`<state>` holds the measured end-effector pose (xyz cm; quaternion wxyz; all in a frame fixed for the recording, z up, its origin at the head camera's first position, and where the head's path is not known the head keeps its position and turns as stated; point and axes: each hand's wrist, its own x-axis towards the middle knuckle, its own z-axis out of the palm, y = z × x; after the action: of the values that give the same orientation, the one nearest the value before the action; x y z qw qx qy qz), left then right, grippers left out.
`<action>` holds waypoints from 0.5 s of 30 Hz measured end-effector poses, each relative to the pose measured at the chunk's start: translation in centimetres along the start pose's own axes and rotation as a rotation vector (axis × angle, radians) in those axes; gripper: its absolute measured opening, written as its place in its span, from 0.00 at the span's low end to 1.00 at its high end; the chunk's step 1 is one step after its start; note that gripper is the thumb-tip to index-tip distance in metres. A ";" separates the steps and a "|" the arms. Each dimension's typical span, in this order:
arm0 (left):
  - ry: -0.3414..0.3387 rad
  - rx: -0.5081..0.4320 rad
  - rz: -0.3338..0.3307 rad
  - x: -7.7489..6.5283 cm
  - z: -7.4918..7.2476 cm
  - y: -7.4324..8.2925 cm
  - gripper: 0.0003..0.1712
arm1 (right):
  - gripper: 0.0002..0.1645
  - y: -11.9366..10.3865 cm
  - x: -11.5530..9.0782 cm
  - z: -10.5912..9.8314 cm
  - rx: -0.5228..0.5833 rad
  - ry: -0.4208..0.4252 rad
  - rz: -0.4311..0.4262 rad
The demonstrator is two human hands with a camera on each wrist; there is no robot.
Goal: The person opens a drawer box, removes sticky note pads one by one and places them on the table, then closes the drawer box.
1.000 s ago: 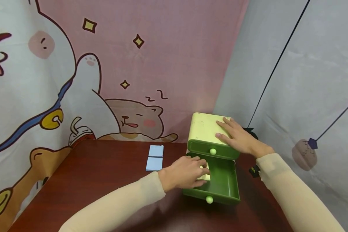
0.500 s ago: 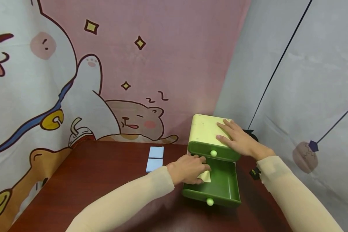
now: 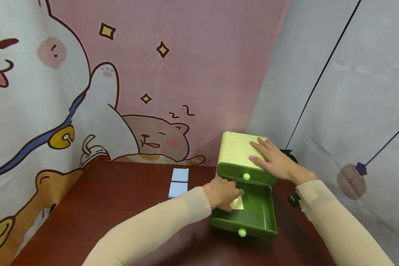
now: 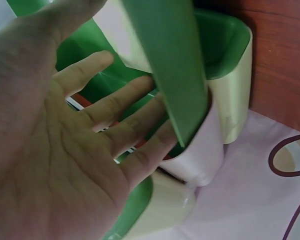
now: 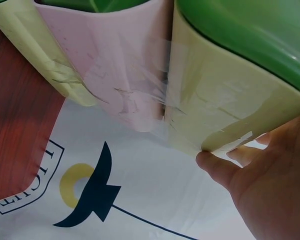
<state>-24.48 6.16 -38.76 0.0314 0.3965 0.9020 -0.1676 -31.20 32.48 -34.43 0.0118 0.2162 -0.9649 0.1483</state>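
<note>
A small drawer unit with a pale yellow top stands at the right of the table, its lower green drawer pulled out. My left hand reaches into that drawer from the left. In the left wrist view its fingers are spread and nearly straight beside the green drawer wall. A pale yellow square, like a sticky note pad, lies in the drawer just right of the hand. My right hand rests on the unit's top, fingers extended. What the left fingertips touch is partly hidden.
Two light blue squares lie on the dark red-brown table, left of the unit. The upper drawer is closed. A small black object shows beside the right sleeve. Printed cloth hangs behind.
My left hand has moved right and deeper into the open drawer, its arm following. The right hand stays on the top. The view has shifted slightly.
</note>
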 end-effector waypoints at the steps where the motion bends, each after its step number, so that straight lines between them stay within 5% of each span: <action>1: -0.011 0.008 -0.005 0.1 -0.2 0.2 0.40 | 0.49 0.0 0.0 0.0 0.001 0.000 0.000; 8: -0.096 0.102 -0.043 0.6 -0.6 1.3 0.43 | 0.49 0.1 0.0 0.2 0.001 0.002 -0.004; 15: -0.089 0.165 -0.048 0.8 -0.4 1.9 0.39 | 0.49 0.2 0.0 0.2 0.004 0.005 -0.002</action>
<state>-23.63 8.05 -39.09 0.0347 0.3684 0.8921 -0.2593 -31.29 32.53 -34.71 0.0139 0.2167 -0.9644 0.1507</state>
